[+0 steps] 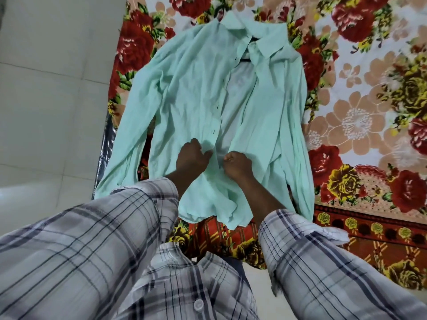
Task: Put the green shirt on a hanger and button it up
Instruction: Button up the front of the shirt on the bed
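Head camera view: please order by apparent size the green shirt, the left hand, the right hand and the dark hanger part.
1. green shirt
2. left hand and right hand: look alike, no ranking
3. hanger, only a small dark part shows at the collar

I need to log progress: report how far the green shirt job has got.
Done: the hanger already sits inside the green shirt, dark at the open collar. In hand: the left hand and right hand pinch the two front edges together near the hem. Left: the front above the hands lies open, its buttons unfastened.
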